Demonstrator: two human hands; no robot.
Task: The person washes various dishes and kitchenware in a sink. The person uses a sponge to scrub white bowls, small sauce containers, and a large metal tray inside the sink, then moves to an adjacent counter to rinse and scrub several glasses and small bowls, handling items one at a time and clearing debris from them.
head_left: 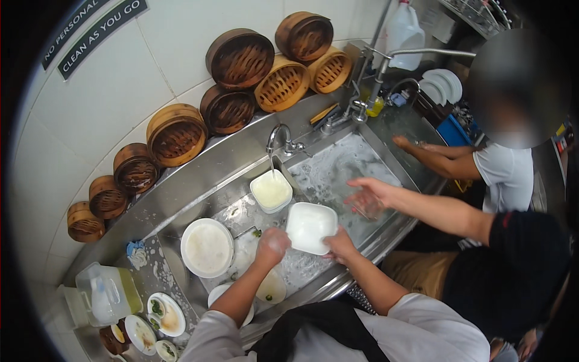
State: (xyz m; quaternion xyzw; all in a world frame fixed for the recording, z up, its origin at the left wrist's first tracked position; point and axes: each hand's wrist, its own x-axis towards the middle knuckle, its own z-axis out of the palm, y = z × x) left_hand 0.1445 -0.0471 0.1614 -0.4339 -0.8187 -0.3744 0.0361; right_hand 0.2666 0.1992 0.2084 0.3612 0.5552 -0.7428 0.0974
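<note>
Holding a white bowl (311, 227) near its corner in the partly hidden right hand (341, 245); cannot tell the grip of the curled left hand (274, 246).

Bamboo steamers (177, 140) along the tiled wall (90, 114), a white jug (403, 41) nearby

White tiled wall (114, 99) with two dark signs (102, 39) along the back edge of a glinting steel worktop (193, 181); metal shelf (461, 13) beyond its far right corner.
</note>
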